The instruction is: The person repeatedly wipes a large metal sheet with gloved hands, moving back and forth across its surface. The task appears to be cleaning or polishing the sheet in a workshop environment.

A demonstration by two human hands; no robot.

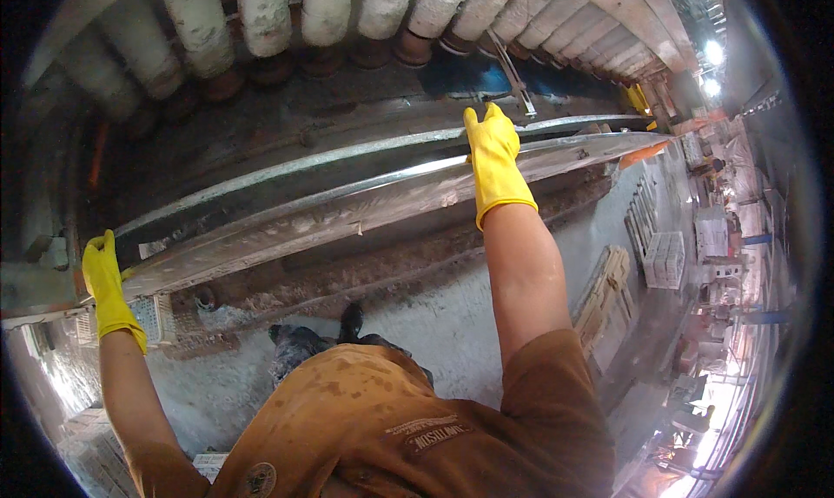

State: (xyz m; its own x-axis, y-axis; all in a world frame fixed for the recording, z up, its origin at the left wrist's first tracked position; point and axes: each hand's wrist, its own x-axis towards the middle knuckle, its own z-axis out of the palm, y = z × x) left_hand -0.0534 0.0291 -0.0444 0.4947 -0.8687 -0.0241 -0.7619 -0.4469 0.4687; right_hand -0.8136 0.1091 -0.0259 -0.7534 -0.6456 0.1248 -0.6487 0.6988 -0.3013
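I wear yellow rubber gloves on both hands. My left hand point(102, 277) grips the left end of a long grey metal rail point(347, 207) that runs across a large machine. My right hand point(493, 155) rests flat on the same rail farther right, fingers stretched over its upper edge. A second shiny rail point(330, 158) runs parallel just behind. Above them hangs a row of thick pale rollers point(261, 16) caked with dried white material. My brown shirt fills the lower middle of the view.
A dusty whitish floor point(452, 324) lies below the machine, with my dark shoes point(300, 337) on it. Stacked pale crates point(665, 259) and wooden boards point(608, 290) stand at the right. A white plastic crate point(152, 316) sits low at the left.
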